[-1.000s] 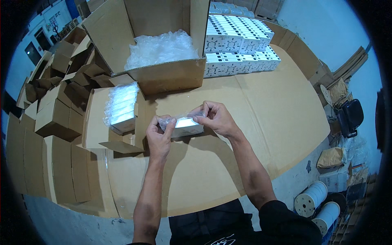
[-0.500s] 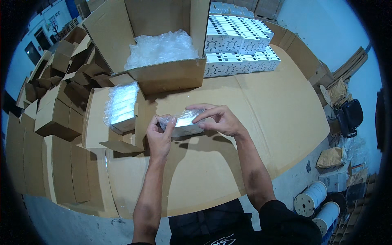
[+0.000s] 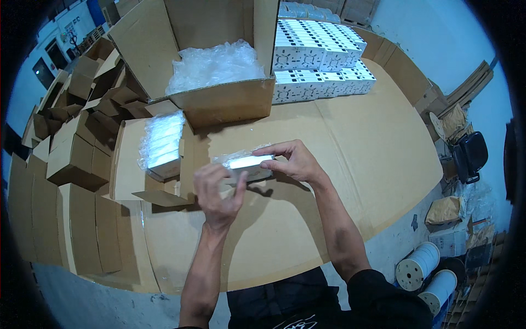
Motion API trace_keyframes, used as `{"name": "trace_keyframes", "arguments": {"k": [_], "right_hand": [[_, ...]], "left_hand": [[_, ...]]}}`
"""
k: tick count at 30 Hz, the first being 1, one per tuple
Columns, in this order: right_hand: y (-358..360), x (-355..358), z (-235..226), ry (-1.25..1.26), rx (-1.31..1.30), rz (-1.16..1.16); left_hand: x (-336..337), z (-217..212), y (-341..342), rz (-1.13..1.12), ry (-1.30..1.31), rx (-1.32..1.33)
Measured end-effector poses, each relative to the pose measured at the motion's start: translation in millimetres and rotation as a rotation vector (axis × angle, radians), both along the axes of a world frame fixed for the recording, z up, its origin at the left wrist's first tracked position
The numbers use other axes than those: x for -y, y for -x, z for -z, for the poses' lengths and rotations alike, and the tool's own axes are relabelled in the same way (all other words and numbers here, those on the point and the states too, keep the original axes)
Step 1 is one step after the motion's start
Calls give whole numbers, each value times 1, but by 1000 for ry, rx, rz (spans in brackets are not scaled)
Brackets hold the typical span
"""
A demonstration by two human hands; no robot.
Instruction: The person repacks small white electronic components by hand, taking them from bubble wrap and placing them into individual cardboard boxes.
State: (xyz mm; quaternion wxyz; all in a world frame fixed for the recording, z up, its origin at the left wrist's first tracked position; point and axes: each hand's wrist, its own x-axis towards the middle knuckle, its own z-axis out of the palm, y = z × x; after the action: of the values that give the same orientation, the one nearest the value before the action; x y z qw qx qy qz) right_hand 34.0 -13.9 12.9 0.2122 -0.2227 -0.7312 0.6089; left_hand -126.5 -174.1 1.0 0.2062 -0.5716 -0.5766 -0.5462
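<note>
A small white box (image 3: 249, 167) with a clear plastic bag around it is in front of me above the cardboard-covered table. Its right end is pinched between the thumb and fingers of my right hand (image 3: 300, 163). My left hand (image 3: 219, 198) is just left of the box, smeared by motion, so its grip cannot be made out. Left of it, an open cardboard carton (image 3: 131, 159) contains a row of bagged white boxes (image 3: 164, 140), with a gap at the near end.
A large open carton (image 3: 230, 103) at the back holds crumpled clear plastic bags (image 3: 216, 66). Stacked white boxes (image 3: 318, 52) stand to its right. Folded empty cartons (image 3: 76, 153) crowd the left side. Cable spools (image 3: 417, 266) lie on the floor at right, near a black chair (image 3: 469, 159).
My left hand has come away from the left end of the box and swung down and slightly right. My right hand stays on the box, which has tilted a little.
</note>
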Motion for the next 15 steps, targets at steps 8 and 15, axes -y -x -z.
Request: {"name": "trace_keyframes", "arguments": {"k": [8,15], "right_hand": [[2,0,-4,-82,-40,-47],[-3,0,-9,-235,30,7]], "left_hand": [[-10,0,-7,118,243,57],[-9,6,7,396,396,612]]}}
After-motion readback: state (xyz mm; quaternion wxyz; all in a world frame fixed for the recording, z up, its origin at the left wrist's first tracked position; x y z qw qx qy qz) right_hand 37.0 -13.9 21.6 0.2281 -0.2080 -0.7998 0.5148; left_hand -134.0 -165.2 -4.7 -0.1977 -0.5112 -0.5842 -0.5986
